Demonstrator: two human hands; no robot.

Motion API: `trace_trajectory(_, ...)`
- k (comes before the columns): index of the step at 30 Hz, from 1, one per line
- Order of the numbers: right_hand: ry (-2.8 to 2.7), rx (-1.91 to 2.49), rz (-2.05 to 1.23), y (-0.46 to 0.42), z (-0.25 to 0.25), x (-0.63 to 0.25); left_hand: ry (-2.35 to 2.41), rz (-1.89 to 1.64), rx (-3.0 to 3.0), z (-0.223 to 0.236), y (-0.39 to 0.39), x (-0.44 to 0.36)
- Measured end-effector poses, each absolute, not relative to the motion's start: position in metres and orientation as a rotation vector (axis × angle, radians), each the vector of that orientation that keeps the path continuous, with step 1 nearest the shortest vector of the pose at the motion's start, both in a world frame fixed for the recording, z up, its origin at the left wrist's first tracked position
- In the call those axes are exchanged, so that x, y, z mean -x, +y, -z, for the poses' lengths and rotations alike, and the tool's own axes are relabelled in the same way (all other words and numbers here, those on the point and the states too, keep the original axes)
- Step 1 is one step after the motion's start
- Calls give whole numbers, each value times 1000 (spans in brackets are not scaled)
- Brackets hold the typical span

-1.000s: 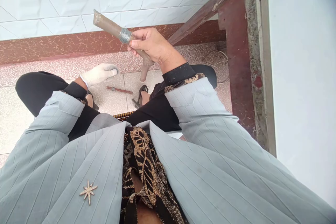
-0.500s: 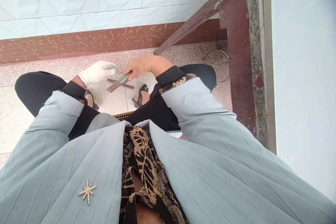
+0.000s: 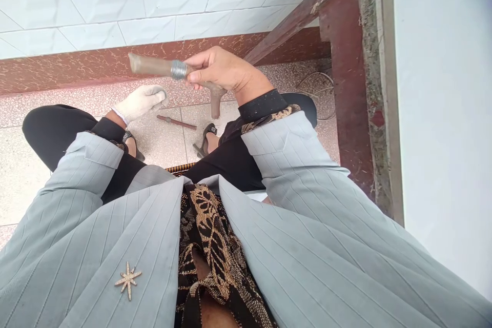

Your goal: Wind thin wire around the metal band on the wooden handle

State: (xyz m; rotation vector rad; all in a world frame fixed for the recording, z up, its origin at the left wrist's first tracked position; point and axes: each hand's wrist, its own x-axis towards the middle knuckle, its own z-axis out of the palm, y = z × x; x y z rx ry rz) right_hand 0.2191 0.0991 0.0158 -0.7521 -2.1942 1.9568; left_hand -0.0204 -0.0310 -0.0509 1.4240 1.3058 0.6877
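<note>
My right hand (image 3: 226, 69), bare, is closed around a brown forked wooden stick (image 3: 151, 65) with silver wire (image 3: 179, 69) wound about its middle. One long end points left; a short branch (image 3: 216, 107) hangs down below my fingers. My left hand (image 3: 136, 104), in a white glove, is closed, with a greyish patch at its fingertips; whatever it may hold is hidden. Below and between the hands, a thin reddish-brown stick (image 3: 184, 124) with a small band lies on the floor.
A white tiled wall (image 3: 115, 0) with a reddish-brown base strip (image 3: 77, 66) stands ahead. My shoes (image 3: 209, 130) rest on the speckled floor (image 3: 161, 143). To the right are a slanting wooden brace (image 3: 292, 15), a dark red post (image 3: 349, 87) and a loose cable (image 3: 326, 79).
My right hand has risen away from the floor with the forked stick, turning its long end up and left. My left hand has barely moved. The thin stick on the floor is now less covered.
</note>
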Motion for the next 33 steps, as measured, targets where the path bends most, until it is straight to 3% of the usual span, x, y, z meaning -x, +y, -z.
trace_trajectory(4,-1923,1037,-1835,101,-12,-216,1310,-629,-1386,37,-36,10)
trace_trajectory(12,-2049,1241,-1561,95,2,-206,1339,-503,-1393,21,-37,1)
trace_trajectory(23,-2823,1396,-951,91,8,-200,1386,-363,-1624,29,-34,-1)
trace_trajectory(26,-3025,1338,-1206,86,2,-202,1432,-313,-1692,28,-33,5)
trace_trajectory(29,-3046,1248,-1774,84,-5,-206,1436,-283,-1724,28,-33,13)
trace_trajectory(31,-2960,1041,-2142,87,-9,-210,1430,-335,-1688,30,-32,16)
trace_trajectory(33,-2785,802,-2257,93,-11,-217,1396,-445,-1578,33,-32,17)
